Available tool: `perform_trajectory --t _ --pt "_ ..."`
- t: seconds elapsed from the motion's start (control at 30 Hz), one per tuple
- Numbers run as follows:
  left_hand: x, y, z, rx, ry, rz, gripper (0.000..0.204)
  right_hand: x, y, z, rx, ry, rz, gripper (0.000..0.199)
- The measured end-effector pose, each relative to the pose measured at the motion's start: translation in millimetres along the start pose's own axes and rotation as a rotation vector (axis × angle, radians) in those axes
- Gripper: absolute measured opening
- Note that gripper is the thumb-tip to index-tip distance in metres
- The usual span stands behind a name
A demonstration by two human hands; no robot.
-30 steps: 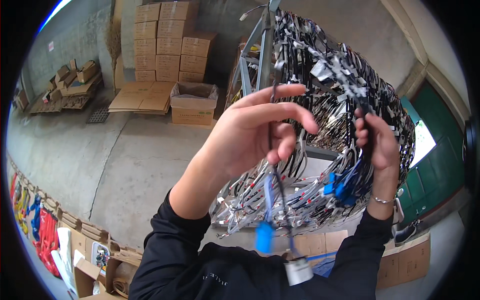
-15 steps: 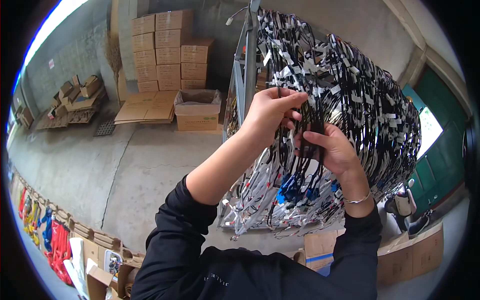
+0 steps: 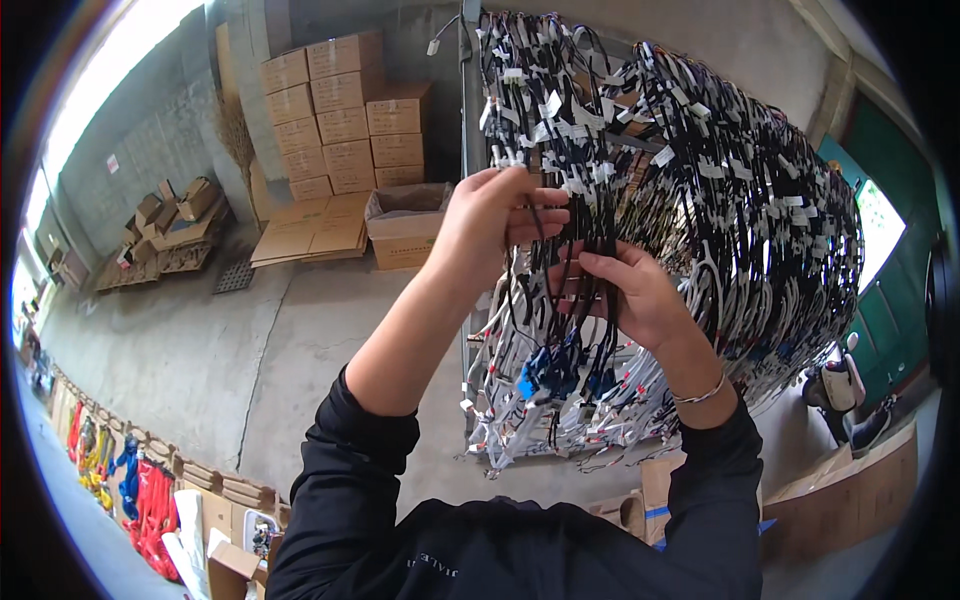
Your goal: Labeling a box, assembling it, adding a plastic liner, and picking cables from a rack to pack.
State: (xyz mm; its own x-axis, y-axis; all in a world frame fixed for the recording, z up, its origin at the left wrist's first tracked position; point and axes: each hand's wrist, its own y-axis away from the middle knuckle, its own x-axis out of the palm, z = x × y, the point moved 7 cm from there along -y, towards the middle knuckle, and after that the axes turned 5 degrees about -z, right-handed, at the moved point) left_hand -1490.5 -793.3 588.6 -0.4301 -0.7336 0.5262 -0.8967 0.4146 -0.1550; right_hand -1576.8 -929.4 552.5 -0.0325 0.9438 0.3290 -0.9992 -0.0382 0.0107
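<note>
Black cable harnesses (image 3: 600, 225) with white tags hang in a thick row from a metal rack (image 3: 467, 120). At the row's near left end, my left hand (image 3: 490, 215) is closed, its fingers bent around a thin black cable. A little lower and to the right, my right hand (image 3: 640, 295) holds a loose bundle of black cables between thumb and fingers. Its fingertips are partly hidden behind the strands. Below both hands dangle blue connectors (image 3: 550, 370) at the cable ends. White and grey cables (image 3: 510, 420) hang lower on the rack.
Stacked cartons (image 3: 345, 120) stand at the back left, beside an open lined box (image 3: 405, 225) and flattened cardboard (image 3: 315, 230). Red cable bundles (image 3: 152, 510) lie at the lower left. A scooter (image 3: 840, 390) and a long carton (image 3: 850, 495) are at right.
The view has shifted, so the rack's left post sits farther left. My left hand has moved left, away from the right one, drawing a cable apart from the bundle.
</note>
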Motion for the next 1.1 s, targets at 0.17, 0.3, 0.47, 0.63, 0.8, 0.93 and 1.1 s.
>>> perform_trajectory --t 0.17,0.3,0.47,0.63,0.8,0.93,1.1 --pt "-8 -3 9 -0.072 0.122 0.061 0.018 0 0 -3 -0.004 -0.008 0.002 0.020" --pt "-12 -4 11 -0.120 0.142 0.080 0.016 -2 0 -3 -0.018 -0.083 -0.008 0.023" --pt "0 2 12 -0.096 -0.093 0.118 0.016 -9 -2 -4 -0.020 -0.051 0.022 0.023" --pt "6 -2 23 -0.105 -0.160 0.096 0.017 -7 -4 -3 -0.057 -0.030 -0.014 0.025" --pt "-1 -5 30 -0.180 -0.064 0.097 0.009 -12 -3 -5 -0.023 -0.051 0.020 0.028" --pt "11 5 24 -0.089 -0.011 0.004 0.003 -9 -1 2 -0.089 -0.045 0.039 0.029" --pt "8 0 31 -0.087 -0.036 0.072 0.003 -16 -3 -1 -0.079 -0.070 0.080 0.026"
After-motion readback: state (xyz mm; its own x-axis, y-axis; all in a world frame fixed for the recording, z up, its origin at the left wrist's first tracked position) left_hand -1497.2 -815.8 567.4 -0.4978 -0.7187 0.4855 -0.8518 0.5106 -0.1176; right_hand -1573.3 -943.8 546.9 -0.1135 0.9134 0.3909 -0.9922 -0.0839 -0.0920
